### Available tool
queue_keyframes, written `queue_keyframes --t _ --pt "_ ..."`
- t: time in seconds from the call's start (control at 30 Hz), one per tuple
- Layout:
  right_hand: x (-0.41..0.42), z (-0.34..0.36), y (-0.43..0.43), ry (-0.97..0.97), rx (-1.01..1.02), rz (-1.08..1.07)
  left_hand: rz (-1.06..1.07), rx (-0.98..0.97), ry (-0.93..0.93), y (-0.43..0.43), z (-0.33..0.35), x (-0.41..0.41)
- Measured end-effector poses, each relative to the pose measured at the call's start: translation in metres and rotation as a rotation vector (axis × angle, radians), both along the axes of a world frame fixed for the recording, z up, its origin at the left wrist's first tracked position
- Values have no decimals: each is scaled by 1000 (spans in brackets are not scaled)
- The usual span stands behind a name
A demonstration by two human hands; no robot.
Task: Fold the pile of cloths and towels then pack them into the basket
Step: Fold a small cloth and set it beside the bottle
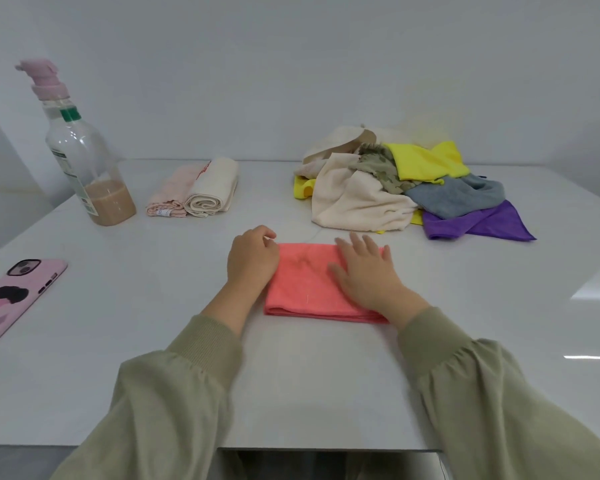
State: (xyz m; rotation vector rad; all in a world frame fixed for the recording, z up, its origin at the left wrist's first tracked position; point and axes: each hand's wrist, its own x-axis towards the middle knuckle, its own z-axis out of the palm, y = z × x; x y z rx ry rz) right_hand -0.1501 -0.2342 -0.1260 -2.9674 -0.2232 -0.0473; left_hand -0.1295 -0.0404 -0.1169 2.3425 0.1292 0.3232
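Your right hand [364, 273] presses the cloth [303, 285] flat, fingers spread. The fingers of your left hand [252, 259] curl at the cloth's left edge; grip unclear. The cloth's long axis runs left-right.

A clear bottle [80, 157] of beige liquid, perhaps a drink, and a pink-cased phone [14, 296] on the white table [309, 393].

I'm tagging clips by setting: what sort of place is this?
Likely a home room: plain white table against a bare wall, with a phone, a drink bottle and a pile of cloths.
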Motion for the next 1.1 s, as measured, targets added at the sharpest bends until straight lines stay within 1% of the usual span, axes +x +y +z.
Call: queue_keyframes --t 0.03,0.1,0.23,0.37,0.4,0.5,0.53,0.57,0.7,0.8,0.93,1.0,1.1 --pt "2 -6 1 38 -61 26 6 -39 50 4 -3 5" --pt "5 -12 -4 55 -108 84 11 -114 124 10 -5 11" --pt "7 -12 -18 29 -129 183 -30 -216 168 16 -2 12" --pt "6 -11 -21 24 -121 213 -54 -297 192 16 -3 13" --pt "6 -11 -21 23 -115 214 -53 -268 197 15 -3 14" --pt "5 -11 -21 16 -110 217 -9 -55 188 9 -3 14" --pt "5 -11 -21 15 -107 218 6 -29 176 7 -3 13" --pt "5 -11 -21 16 -100 217 12 -42 170 6 -2 13" --pt "4 -10 -20 22 -84 211 22 -359 170 8 0 16" --pt "4 -10 -19 17 -69 212 12 -475 211 11 5 17" --pt "5 -11 -20 8 -61 206 -56 -497 322 17 10 15" --pt "5 -11 -20 7 -57 205 -75 -545 366 19 9 16" --pt "5 -10 -19 3 -59 206 -133 -588 499 17 10 14"
